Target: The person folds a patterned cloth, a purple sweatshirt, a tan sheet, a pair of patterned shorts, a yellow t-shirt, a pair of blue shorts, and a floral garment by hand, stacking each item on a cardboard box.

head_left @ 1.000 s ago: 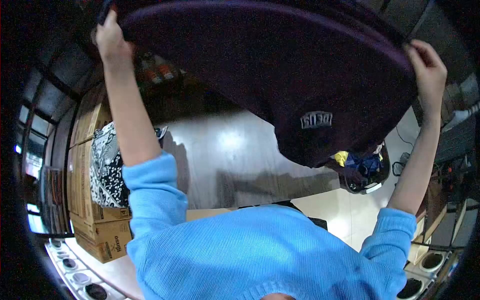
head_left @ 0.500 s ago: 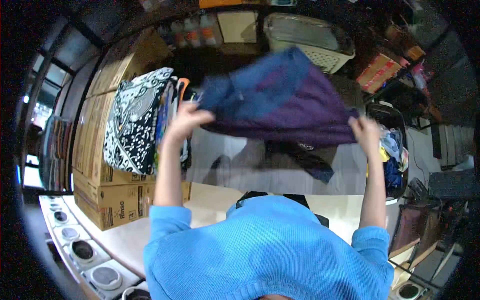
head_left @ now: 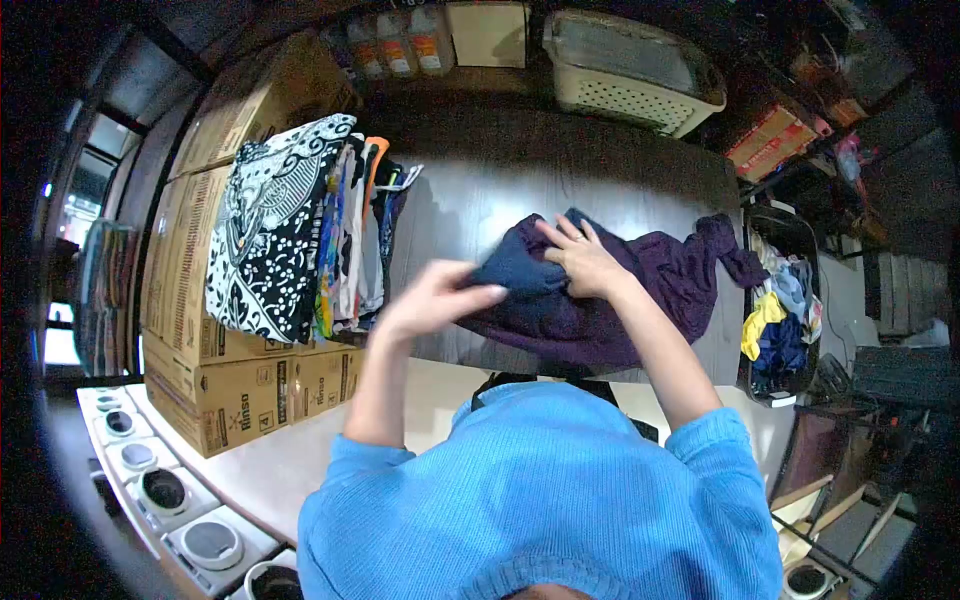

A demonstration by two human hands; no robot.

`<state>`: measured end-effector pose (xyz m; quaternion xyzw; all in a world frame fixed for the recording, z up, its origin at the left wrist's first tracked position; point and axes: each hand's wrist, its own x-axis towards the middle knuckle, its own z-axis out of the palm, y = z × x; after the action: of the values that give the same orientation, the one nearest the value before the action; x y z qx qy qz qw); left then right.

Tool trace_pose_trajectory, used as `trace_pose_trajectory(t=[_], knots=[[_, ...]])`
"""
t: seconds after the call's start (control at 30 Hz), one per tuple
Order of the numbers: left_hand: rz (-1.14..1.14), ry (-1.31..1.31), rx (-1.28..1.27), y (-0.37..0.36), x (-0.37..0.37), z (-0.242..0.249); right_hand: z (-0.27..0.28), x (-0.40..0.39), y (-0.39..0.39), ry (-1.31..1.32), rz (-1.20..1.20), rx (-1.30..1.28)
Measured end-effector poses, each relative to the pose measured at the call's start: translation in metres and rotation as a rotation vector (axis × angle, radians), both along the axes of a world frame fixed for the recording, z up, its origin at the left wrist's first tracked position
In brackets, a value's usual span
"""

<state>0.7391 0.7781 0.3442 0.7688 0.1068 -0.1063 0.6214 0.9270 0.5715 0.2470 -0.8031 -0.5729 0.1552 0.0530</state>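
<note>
A dark purple garment (head_left: 660, 300) with a navy part lies bunched on the dark wooden table (head_left: 480, 160), and a sleeve-like end trails to the right. My left hand (head_left: 435, 300) is at the left edge of the navy part, slightly blurred, with thumb and fingers closed on the cloth. On top of the garment rests my right hand (head_left: 588, 260), palm down, its fingers spread over the fabric. To the left of my left hand stands a stack of folded clothes (head_left: 350, 240), beside a black-and-white patterned cloth (head_left: 275, 235).
Cardboard boxes (head_left: 240, 405) are stacked at the left. At the right edge, a black basket (head_left: 780, 385) holds loose clothes. A cream basket (head_left: 630, 100) and several bottles (head_left: 395, 50) line the back. Washing machines (head_left: 205, 540) stand at lower left.
The garment, held up stretched between both hands before, now lies on the table. My right hand has moved left onto it; my left hand has moved right and down.
</note>
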Motion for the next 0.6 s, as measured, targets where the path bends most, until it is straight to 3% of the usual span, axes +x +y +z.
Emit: trace_pose_trajectory(t=[0.03,0.1,0.13,0.2,0.3,0.4,0.43,0.47,0.5,0.6], knots=[[0.057,0.033,0.164,0.018,-0.009,0.035,0.005,0.004,0.006,0.002,0.039,-0.13],[0.336,-0.167,0.331,0.051,-0.033,0.076,-0.012,0.033,0.001,0.014,-0.028,-0.027],[0.51,-0.265,0.321,0.071,-0.045,0.082,0.005,0.043,-0.005,0.075,-0.067,0.089],[0.691,-0.383,0.721,0.11,-0.063,0.109,0.074,0.048,-0.015,0.229,-0.058,0.432],[0.8,-0.649,1.376,0.175,-0.073,0.149,0.184,0.032,-0.033,0.347,-0.13,0.588],[1.093,-0.723,1.424,0.172,-0.009,0.206,0.252,0.016,-0.058,0.257,-0.029,0.801],[1.092,-0.796,1.267,0.17,0.021,0.222,0.272,0.015,-0.072,0.253,-0.046,0.792],[0.983,-0.989,1.443,0.185,0.052,0.231,0.286,0.017,-0.088,0.297,-0.12,0.786],[0.835,-1.146,1.399,0.218,0.084,0.234,0.287,0.025,-0.104,0.381,-0.214,0.867],[0.606,-1.161,0.849,0.084,0.208,0.242,0.285,0.024,-0.151,0.715,-0.59,1.208]])
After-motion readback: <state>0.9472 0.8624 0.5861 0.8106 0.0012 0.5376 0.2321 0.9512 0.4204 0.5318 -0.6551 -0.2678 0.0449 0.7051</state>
